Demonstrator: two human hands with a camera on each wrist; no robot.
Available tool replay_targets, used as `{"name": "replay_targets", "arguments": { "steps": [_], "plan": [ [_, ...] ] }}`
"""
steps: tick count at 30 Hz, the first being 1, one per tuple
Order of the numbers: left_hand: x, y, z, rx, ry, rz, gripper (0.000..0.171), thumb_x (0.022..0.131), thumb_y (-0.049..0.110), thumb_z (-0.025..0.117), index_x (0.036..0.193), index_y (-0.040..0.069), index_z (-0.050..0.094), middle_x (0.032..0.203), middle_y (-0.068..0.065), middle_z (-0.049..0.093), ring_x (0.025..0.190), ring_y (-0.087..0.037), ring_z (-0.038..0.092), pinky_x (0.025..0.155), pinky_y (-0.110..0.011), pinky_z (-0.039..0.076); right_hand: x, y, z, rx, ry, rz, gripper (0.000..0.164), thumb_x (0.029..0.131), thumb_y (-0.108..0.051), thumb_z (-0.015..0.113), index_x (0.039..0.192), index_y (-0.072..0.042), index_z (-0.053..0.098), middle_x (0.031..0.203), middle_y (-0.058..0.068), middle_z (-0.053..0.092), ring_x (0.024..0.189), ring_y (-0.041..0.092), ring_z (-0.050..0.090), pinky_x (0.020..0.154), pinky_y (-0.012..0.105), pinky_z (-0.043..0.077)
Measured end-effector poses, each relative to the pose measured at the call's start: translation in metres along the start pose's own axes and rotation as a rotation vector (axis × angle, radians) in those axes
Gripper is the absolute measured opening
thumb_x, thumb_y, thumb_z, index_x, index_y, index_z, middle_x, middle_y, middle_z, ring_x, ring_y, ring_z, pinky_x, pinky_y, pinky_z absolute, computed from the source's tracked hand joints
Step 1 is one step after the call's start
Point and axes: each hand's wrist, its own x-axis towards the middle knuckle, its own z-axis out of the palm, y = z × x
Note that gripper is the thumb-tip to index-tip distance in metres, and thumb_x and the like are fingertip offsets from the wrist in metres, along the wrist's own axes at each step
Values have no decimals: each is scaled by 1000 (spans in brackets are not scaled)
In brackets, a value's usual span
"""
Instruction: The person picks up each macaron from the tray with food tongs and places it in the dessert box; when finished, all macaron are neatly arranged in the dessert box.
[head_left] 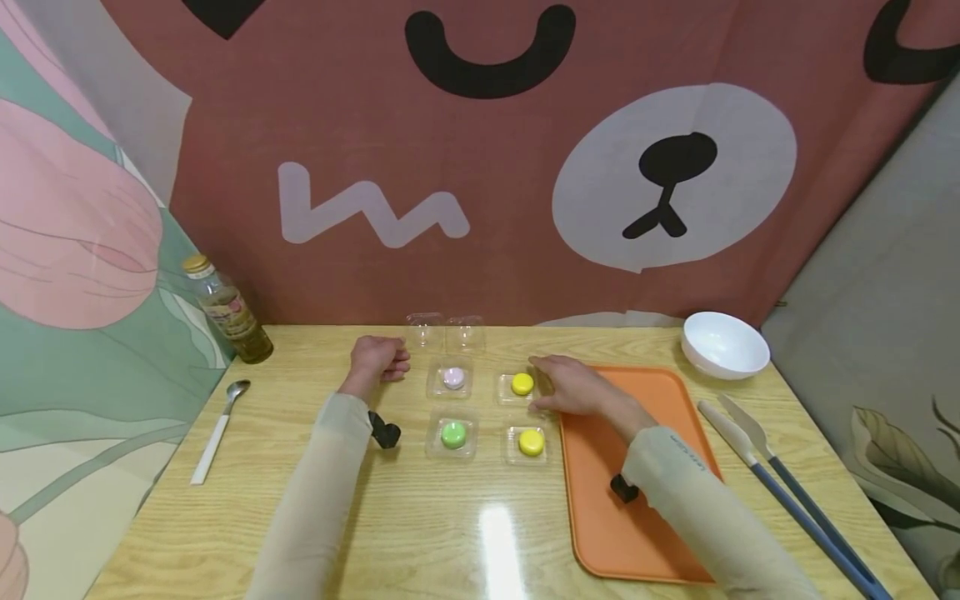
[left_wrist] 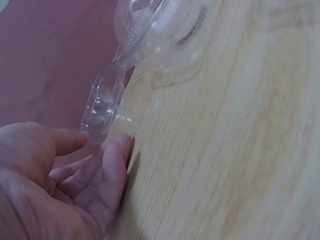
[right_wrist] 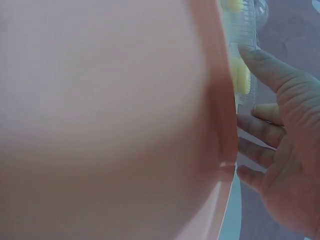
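Note:
My left hand (head_left: 375, 362) is at the back of the table, its fingertips close beside the raised clear plastic lid (head_left: 425, 333); whether they touch it I cannot tell. In the left wrist view the thumb and fingers (left_wrist: 114, 162) are apart. A lilac macaron-like round (head_left: 453, 378) sits in the clear box in front of the lids, and a green round (head_left: 453, 434) lies nearer. My right hand (head_left: 573, 386) reaches over the orange tray's edge, thumb and fingers spread around the back box with a yellow round (head_left: 522, 384). Another yellow round (head_left: 532, 442) sits in front.
The orange tray (head_left: 622, 533) lies at right, with tongs (head_left: 802, 500) beside it and a white bowl (head_left: 724, 346) behind. An oil bottle (head_left: 232, 317) stands back left, with a white-handled spoon (head_left: 217, 437) in front of it. A fabric backdrop (head_left: 510, 275) rises behind the table.

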Motion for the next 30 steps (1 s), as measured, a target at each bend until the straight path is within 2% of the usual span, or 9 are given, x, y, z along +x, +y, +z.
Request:
{"name": "replay_targets", "arguments": {
  "steps": [11,17,25,30],
  "plan": [
    [6,1,-1,-49,-46,-11,39,101,15,60,137,-2,59,93,-6,77,66,-11,74,65,-27,63,4,-1,1,21,-5,6,89,90,-49,75,156,-3,37,156,18,46,145,39,43,119,56,37],
    [6,1,0,-56,-50,-23,38,100,13,62,135,-2,61,91,-6,77,65,-11,73,66,-27,63,6,-2,1,23,-16,14,89,90,-49,74,156,-4,37,157,18,45,145,39,42,119,55,37],
    [4,-2,-1,-62,-48,-26,36,99,15,63,132,-1,65,100,-10,77,68,-11,73,66,-27,63,6,-2,1,29,-23,25,88,90,-49,75,156,-5,37,156,19,46,145,39,42,120,55,36],
    [5,-3,-5,-55,-31,-31,33,99,18,64,127,-1,67,92,-5,77,70,-12,74,67,-27,63,6,-1,2,26,-22,27,88,90,-49,74,156,-5,38,156,19,46,145,39,42,120,55,36]
  ]
}}
